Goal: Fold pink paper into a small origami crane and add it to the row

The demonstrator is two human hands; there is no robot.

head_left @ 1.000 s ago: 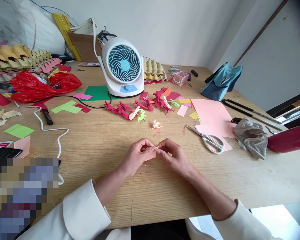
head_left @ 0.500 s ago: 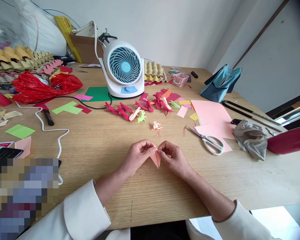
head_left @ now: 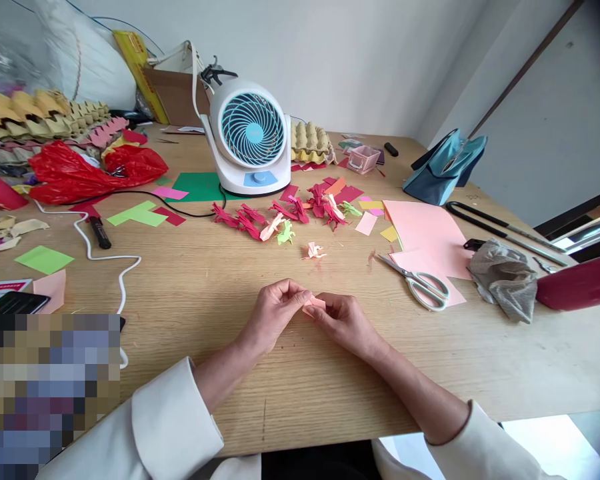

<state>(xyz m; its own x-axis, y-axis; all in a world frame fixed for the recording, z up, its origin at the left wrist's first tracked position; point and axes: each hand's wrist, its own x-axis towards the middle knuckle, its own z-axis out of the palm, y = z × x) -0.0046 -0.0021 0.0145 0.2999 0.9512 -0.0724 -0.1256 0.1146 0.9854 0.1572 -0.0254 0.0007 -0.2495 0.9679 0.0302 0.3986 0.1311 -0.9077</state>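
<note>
Between my two hands is a small piece of folded pink paper (head_left: 316, 304). My left hand (head_left: 276, 313) pinches its left side between thumb and fingers. My right hand (head_left: 347, 322) is closed on its right side, the thumb pressed along the near edge. Part of the paper is hidden behind my fingers. Just beyond my hands lies a small pale pink folded paper figure (head_left: 313, 251). Farther back sits a row of folded figures, mostly red (head_left: 247, 221), with a light green one (head_left: 285, 233) among them.
White-handled scissors (head_left: 420, 283) lie to the right on pink paper sheets (head_left: 425, 230). Behind the figures stands a white fan (head_left: 254, 133). A grey cloth (head_left: 503, 280) rests far right. On the left are a black marker (head_left: 100, 233), a white cable (head_left: 123, 280) and green paper (head_left: 44, 260).
The pink paper, which hung down as a point between my hands, is now turned up and shows as a smaller, flatter shape. My right fingers have shifted around it.
</note>
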